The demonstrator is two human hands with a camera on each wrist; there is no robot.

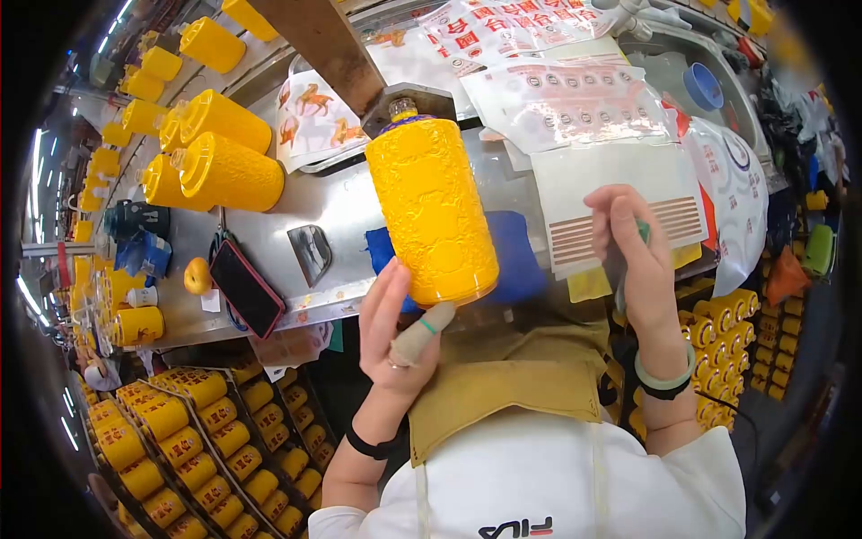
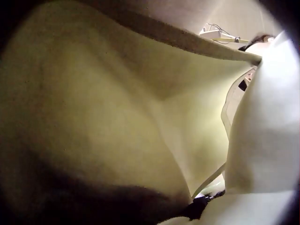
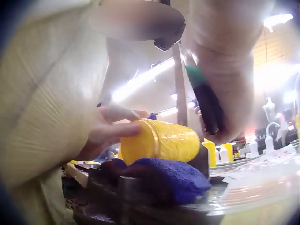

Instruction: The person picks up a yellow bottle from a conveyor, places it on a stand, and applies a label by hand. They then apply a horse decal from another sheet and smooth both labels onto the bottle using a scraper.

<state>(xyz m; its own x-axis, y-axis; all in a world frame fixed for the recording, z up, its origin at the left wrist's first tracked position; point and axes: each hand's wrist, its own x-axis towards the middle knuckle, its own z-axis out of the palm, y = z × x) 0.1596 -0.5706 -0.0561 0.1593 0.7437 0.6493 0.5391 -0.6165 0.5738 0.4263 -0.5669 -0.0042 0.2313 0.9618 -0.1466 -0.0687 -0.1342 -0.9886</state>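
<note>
A yellow embossed bottle (image 1: 434, 211) lies in front of the person, its capped neck at a dark metal holder (image 1: 404, 101) and its body over a blue cloth (image 1: 521, 256). The left hand (image 1: 395, 337) holds the bottle's base edge between thumb and fingers. That thumb wears a beige finger cot (image 1: 422, 335) with a green band. The right hand (image 1: 642, 260), raised beside the bottle with bent fingers, grips a small dark tool with a green end (image 3: 208, 105); its exact kind is unclear. In the left wrist view, a tan apron (image 2: 117, 108) fills most of the picture.
Several yellow bottles (image 1: 232, 171) stand at the left of the metal worktop. Near them lie a phone (image 1: 247, 287), a fruit (image 1: 197, 276) and a metal piece (image 1: 311, 254). Printed sheets (image 1: 575, 103) cover the right side. Racks of yellow containers (image 1: 184, 431) stand below.
</note>
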